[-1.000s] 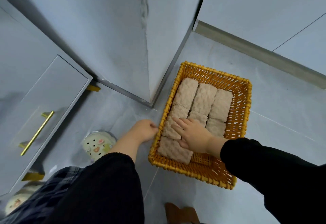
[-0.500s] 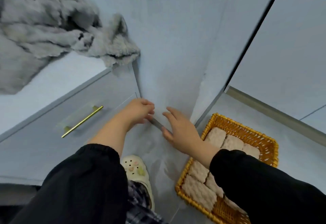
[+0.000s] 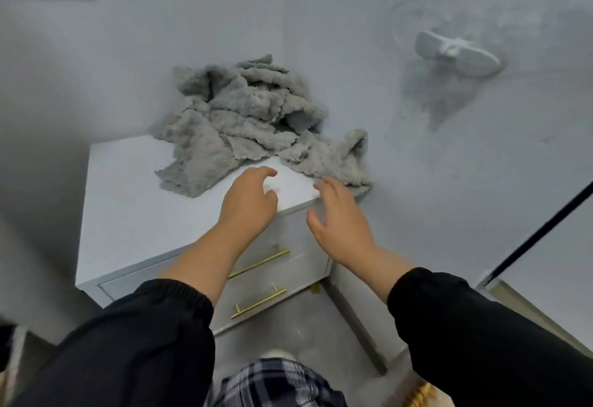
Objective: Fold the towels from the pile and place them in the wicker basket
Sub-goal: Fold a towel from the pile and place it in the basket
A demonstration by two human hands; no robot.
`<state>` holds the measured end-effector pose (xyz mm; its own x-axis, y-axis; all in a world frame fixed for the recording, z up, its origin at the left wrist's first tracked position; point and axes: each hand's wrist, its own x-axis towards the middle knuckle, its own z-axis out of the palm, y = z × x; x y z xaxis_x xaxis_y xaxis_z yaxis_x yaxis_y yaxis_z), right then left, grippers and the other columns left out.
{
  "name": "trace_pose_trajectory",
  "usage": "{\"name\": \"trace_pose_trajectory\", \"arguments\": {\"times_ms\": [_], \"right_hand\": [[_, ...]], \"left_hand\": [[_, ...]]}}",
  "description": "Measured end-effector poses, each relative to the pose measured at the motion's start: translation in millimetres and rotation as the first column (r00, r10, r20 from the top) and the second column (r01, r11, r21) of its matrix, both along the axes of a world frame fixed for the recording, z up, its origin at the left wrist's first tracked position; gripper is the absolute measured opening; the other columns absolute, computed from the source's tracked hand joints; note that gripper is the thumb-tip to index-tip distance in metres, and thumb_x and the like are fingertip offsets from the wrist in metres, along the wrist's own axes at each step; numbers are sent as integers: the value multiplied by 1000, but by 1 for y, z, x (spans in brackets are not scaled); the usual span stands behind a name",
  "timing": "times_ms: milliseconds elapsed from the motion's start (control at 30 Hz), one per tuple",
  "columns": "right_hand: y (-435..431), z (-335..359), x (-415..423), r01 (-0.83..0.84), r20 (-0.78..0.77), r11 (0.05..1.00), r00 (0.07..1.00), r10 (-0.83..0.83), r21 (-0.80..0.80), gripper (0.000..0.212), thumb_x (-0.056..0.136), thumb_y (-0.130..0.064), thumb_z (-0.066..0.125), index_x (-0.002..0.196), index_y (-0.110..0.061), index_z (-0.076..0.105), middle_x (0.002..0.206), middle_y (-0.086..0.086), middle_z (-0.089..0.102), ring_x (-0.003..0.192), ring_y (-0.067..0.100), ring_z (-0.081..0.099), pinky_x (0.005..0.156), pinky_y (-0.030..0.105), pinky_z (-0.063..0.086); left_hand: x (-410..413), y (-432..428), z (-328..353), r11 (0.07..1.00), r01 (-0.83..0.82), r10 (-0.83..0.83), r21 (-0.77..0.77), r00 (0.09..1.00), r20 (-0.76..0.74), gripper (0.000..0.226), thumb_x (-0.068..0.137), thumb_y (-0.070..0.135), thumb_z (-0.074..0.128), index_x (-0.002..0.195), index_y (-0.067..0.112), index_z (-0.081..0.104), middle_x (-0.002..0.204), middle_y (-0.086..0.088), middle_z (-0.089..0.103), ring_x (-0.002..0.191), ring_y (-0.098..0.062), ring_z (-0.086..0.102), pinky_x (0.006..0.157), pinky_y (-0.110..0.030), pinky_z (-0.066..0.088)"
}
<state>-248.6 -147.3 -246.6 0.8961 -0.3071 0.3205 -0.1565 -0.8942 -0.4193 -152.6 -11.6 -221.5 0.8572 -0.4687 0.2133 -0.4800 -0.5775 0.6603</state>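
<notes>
Ideally, with left grip (image 3: 248,204) and right grip (image 3: 340,217) both held wide and empty at the white surface's (image 3: 128,198) front edge, just short of the towel pile (image 3: 244,118) at its back corner, the loose towel (image 3: 333,158) nearest the right grip, seemingly separate, should be lifted alone by two corners.

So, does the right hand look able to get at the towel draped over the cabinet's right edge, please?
Probably yes. The right hand is open and empty, its fingertips right beside that towel at the cabinet corner, and nothing lies between them. The left hand is off to the side.
</notes>
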Motion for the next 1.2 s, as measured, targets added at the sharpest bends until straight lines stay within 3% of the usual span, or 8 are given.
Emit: {"name": "trace_pose_trajectory", "arguments": {"times_ms": [167,367,567,733,800,933,1067,1200], "right_hand": [[5,17,44,-37,-5,998,999,36,-59,50,94,-28,48,140,-11,37,147,8,33,135,23,30,107,31,27],[7,29,98,-82,-36,988,996,78,-127,53,96,-29,46,142,-10,32,152,7,24,138,23,25,109,32,26],[7,36,152,-131,37,957,989,146,-258,52,93,-27,49,140,-8,37,153,11,24,142,25,21,115,39,24],[7,74,202,-68,214,953,967,135,-295,56,90,-21,51,142,-8,36,155,13,19,142,28,19,116,42,19],[7,88,228,-67,171,953,978,122,-294,64,91,-28,49,148,-13,24,159,10,7,145,26,8,118,43,8],[10,104,279,-130,-21,922,991,132,-364,80,88,-43,53,151,-29,6,160,3,-6,147,25,-5,114,57,-4],[7,82,293,-231,-295,923,945,139,-306,81,85,-30,57,150,-33,9,144,6,43,129,31,40,110,60,21],[8,34,262,-292,-125,786,955,268,-545,63,80,-11,61,140,-15,42,109,13,63,101,35,56,88,42,45]], "left_hand": [[38,27,-10,996,-86,79,18,969,232,46,81,-7,52,126,6,57,140,-15,44,130,-32,37,107,-34,28],[83,33,-16,972,-218,149,93,869,472,48,68,-6,65,115,4,61,141,-23,43,131,-43,35,102,-58,32],[135,33,-9,922,-360,263,140,850,456,61,90,21,50,148,16,30,159,-12,11,146,-31,5,113,-57,8],[170,43,-24,917,-323,172,234,850,498,55,94,30,32,147,12,32,156,-14,24,144,-34,19,111,-58,19],[177,48,-35,903,-329,193,277,885,423,65,91,38,13,151,13,20,159,-11,15,146,-30,12,114,-54,15],[181,48,-44,922,-343,261,180,894,364,66,89,36,13,152,16,15,160,-8,6,147,-25,5,116,-49,9],[181,49,-43,924,-355,264,143,862,432,66,87,34,20,149,13,25,157,-13,18,145,-29,17,113,-52,18],[179,49,-41,931,-342,233,125,823,519,68,84,31,34,147,8,23,155,-16,24,143,-29,21,110,-53,23]]}}
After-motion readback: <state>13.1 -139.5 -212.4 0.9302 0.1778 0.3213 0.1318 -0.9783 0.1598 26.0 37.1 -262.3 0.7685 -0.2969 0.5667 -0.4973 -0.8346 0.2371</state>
